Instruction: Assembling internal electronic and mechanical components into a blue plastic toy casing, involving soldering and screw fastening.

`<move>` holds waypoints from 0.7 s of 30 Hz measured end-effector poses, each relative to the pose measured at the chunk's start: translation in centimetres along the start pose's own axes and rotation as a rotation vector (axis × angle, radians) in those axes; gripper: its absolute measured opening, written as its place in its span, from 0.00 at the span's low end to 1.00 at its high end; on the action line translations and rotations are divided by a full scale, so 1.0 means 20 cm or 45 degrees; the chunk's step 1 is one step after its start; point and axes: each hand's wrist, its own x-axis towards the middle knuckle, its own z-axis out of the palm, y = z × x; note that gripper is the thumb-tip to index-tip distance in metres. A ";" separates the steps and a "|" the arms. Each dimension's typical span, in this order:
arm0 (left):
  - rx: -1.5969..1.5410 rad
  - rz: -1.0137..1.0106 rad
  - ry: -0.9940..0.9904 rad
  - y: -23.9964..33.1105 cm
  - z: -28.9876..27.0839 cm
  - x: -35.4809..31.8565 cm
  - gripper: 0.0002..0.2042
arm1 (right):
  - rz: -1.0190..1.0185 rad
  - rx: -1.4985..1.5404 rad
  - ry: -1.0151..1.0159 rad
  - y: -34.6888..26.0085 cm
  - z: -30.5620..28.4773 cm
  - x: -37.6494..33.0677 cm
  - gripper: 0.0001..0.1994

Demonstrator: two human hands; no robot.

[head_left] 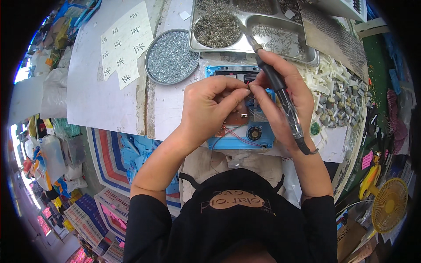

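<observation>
In front of me lies an opened blue plastic casing (226, 143), with a brown circuit board (237, 118), a small round speaker (254, 133) and thin wires inside it. My left hand (204, 103) is closed in a pinch above the board. Its fingertips meet those of my right hand (291, 92) beside a small bit of red wire (247, 82); what exactly they pinch is too small to make out. My right hand also holds a soldering iron (274, 76) with a black handle across the palm, its metal tip pointing up and away over the steel tray.
Behind the casing sit a round dish (172, 57) of small silvery parts and a compartmented steel tray (245, 44) of springs and metal pieces. White plastic parts (324, 76) and grey blocks (335, 107) are heaped at right. A marked paper sheet (125, 44) lies at left. A yellow fan (389, 205) stands lower right.
</observation>
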 end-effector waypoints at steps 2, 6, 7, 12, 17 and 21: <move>0.222 0.199 -0.057 -0.01 -0.03 0.01 0.04 | -0.011 -0.072 0.008 0.00 0.00 -0.02 0.25; 0.482 0.367 -0.067 0.02 -0.07 0.05 0.04 | -0.127 -0.184 0.104 0.00 -0.07 -0.06 0.25; 0.514 0.384 -0.072 0.02 -0.06 0.05 0.05 | -0.163 -0.257 0.120 -0.01 -0.12 -0.06 0.24; 0.649 0.395 -0.055 -0.02 -0.01 0.05 0.06 | -0.187 -0.241 -0.032 -0.04 -0.33 -0.14 0.21; 0.667 0.413 -0.036 -0.04 -0.02 0.05 0.05 | -0.050 -0.091 -0.055 -0.02 -0.33 -0.25 0.16; 0.680 0.397 -0.034 -0.04 -0.03 0.06 0.05 | -0.190 -0.176 -0.174 0.03 -0.31 -0.23 0.15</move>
